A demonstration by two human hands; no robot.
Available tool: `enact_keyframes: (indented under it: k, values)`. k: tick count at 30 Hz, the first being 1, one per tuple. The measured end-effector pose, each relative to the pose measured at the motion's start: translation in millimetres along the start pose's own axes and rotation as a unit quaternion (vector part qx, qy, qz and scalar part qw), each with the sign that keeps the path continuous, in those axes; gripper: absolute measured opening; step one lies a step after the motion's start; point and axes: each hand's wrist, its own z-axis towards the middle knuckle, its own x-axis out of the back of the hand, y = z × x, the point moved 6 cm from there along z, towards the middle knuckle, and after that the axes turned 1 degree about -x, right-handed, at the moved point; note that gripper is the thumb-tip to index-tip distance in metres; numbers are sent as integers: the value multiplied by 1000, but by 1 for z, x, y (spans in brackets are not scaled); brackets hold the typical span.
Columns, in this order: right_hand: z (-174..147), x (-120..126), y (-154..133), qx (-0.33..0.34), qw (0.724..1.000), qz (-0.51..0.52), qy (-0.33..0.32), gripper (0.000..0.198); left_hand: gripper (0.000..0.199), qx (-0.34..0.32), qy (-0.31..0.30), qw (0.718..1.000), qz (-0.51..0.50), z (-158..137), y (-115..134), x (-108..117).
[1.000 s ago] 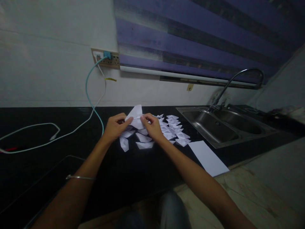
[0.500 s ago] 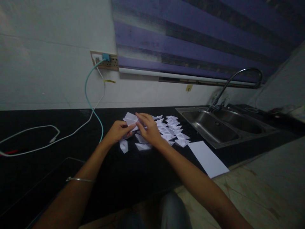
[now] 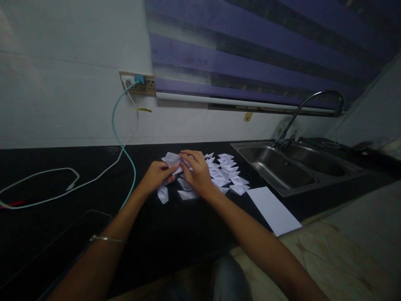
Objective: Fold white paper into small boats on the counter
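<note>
Between my two hands is a folded piece of white paper (image 3: 172, 160), partly covered by my fingers, so its exact shape cannot be made out. My left hand (image 3: 158, 174) pinches it from the left, thumb on top. From the right, my right hand (image 3: 196, 169) is closed on the same paper with its fingertips. Folded white paper boats (image 3: 224, 170) lie in rows on the black counter beside and behind my right hand. Another folded paper piece (image 3: 163, 194) rests just below my left hand, and a paper boat (image 3: 187, 195) lies under my right wrist.
White paper sheets (image 3: 274, 211) lie at the counter's front right edge. A steel double sink (image 3: 283, 190) with a curved tap (image 3: 293, 115) is farther right. White and teal cables (image 3: 133, 167) run from a wall socket (image 3: 149, 85) across the left side.
The paper between my hands shows less of its flat face than before and looks narrower. Both hands stay in nearly the same place; the view has shifted slightly.
</note>
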Motion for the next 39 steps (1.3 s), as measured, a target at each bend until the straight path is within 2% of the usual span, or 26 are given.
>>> enact_keyframes:
  k: [3,7,11,14,18,22,26,29,32,35,38,39]
  values:
    - [0,1,3,-3,1000,20,4,24,43,-3,2,1000,-2,0,-1,1]
    - [1,-2,0,28,999,27,-22,32,44,4,22,1000,-7,0,-2,6]
    - [1,-5,-1,26,998,12,-50,38,46,10,30,999,-24,2,1,7]
    - [1,-3,-3,26,999,10,-36,33,41,17,27,998,-45,2,3,7]
    - [2,3,1,-6,1000,17,3,14,24,25,5,997,-76,2,1,4]
    - [6,4,15,-72,995,66,-2,11,31,45,3,997,-68,1,-1,3]
    - [6,1,36,-156,974,162,-35,11,42,46,-7,998,-51,0,1,3]
    - [1,-6,52,-219,948,221,-72,22,44,36,7,998,-54,0,1,6]
    - [-4,-16,58,-247,922,277,-114,33,44,25,31,998,-54,1,-2,8]
    - [-7,-20,62,-278,897,325,-110,31,40,35,38,998,-34,2,-4,7]
    - [-7,-18,64,-283,894,332,-102,28,25,24,51,997,-50,1,1,9]
    - [-7,-18,64,-275,898,328,-106,26,29,15,61,995,-72,0,4,12]
